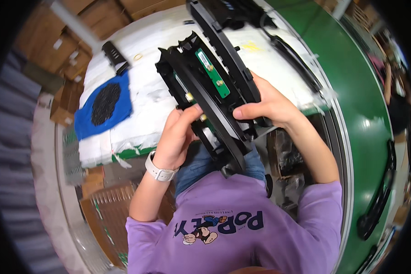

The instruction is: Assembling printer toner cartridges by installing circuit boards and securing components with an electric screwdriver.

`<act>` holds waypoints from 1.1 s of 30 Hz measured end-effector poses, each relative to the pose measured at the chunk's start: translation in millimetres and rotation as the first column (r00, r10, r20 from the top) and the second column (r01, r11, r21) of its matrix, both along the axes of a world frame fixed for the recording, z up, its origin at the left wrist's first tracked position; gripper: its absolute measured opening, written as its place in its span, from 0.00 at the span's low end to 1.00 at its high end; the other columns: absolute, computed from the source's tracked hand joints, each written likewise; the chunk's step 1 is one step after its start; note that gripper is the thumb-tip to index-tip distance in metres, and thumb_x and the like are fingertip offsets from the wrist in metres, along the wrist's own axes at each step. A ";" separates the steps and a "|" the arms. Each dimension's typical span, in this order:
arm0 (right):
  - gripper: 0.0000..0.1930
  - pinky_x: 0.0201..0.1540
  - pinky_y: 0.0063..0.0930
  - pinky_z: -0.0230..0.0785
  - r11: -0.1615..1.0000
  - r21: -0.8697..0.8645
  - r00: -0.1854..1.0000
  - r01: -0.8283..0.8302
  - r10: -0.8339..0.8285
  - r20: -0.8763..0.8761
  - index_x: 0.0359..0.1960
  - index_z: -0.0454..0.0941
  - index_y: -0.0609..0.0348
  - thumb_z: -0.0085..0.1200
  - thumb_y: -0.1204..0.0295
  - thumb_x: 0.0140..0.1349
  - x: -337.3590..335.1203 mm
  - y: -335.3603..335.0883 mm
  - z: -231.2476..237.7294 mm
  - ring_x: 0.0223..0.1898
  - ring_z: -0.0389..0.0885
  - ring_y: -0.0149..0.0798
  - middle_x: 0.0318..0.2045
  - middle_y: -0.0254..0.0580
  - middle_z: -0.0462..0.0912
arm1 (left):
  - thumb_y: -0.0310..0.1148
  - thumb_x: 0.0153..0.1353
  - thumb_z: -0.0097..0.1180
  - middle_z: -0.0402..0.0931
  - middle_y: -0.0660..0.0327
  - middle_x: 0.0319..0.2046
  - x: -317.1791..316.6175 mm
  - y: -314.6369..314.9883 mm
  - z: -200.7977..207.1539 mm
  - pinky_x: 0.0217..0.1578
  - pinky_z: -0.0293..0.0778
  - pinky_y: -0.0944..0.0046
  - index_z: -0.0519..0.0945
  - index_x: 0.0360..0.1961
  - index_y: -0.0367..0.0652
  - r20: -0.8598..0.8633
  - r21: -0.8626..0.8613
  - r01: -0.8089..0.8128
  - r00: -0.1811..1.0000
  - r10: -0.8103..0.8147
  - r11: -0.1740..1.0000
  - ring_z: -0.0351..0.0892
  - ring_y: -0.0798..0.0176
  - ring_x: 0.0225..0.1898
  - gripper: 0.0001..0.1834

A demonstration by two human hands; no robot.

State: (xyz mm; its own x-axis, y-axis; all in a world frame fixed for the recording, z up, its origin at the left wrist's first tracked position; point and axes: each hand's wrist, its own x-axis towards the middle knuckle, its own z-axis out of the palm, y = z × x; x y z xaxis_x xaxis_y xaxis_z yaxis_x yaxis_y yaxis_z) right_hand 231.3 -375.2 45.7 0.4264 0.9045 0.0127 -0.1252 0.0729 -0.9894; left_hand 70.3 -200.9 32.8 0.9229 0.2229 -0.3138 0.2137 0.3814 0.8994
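Observation:
Both hands hold long black plastic housings in front of me, above the near table edge. My left hand (180,130) is closed around the left housing (208,108), its thumb pressed on the inner side. On the right, my right hand (269,104) is closed around a long black housing (228,52), thumb toward me. Between the two lies an open hollow with a narrow green circuit board (213,73) fixed inside. Part of another green board shows near my left thumb. Where the housings join, if they do, I cannot tell.
A white-covered table (146,86) bears a blue cloth (125,102) with a heap of small black pieces (106,104). Behind it lies a black part (115,58). More black housings (297,59) rest at the far right. A green conveyor belt (351,91) holds a curved black part (379,201).

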 end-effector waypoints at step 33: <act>0.34 0.52 0.50 0.72 0.463 0.820 0.210 0.335 -0.886 0.414 0.68 0.51 0.62 0.49 0.62 0.65 -58.4 -143.6 68.6 0.57 0.72 0.67 0.63 0.67 0.64 | 0.32 0.62 0.58 0.81 0.61 0.38 128.5 -69.2 72.9 0.44 0.73 0.70 0.80 0.43 0.34 0.462 0.746 0.128 0.608 -0.646 0.654 0.79 0.70 0.40 0.13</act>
